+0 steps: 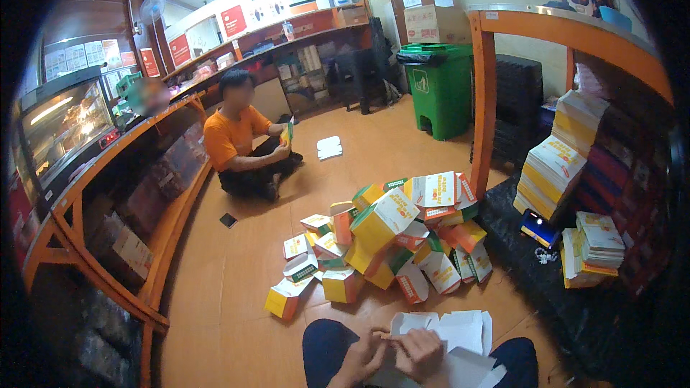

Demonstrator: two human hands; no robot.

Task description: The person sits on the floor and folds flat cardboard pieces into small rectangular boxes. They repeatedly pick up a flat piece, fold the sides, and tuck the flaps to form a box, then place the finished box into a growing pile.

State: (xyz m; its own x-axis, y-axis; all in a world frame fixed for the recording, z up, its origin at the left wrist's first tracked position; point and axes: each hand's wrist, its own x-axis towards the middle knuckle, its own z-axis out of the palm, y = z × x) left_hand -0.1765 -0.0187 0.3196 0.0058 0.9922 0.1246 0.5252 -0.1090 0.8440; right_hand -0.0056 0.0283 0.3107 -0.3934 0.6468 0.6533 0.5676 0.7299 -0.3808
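Left hand: [361,356] at the bottom edge, over the lap, fingers pinched on the near edge of the white carton blank [453,334].
Right hand: [419,350] just beside the left, thumb and fingers closed on the same blank, pressing a flap.
Blank: flat, unfolded, white side up, lying across the knees [323,345] and spreading toward the right leg.
Floor: [230,273] orange-brown tile under everything.
Box pile: [384,241] just beyond the knees, a loose heap of folded yellow, white and orange cartons, some tipped on their sides, a few strays at its left.
Mat: [517,251] dark, right of the pile, with a phone [539,228] lying lit on it.
Flat stacks: [557,165] bundles of unfolded blanks, piled at the right against the orange shelf frame [483,93].
Small dark item: [228,220] flat on the floor, left of the pile.
Co-worker: [241,140] in an orange shirt, seated on the floor farther back, holding 1 carton in both hands.
White piece: [329,147] on the floor near that person.
Bin: [438,86] green, lidded, at the back.
Counter: [144,136] orange-edged, running along the left with a glass warmer [61,126] on it.
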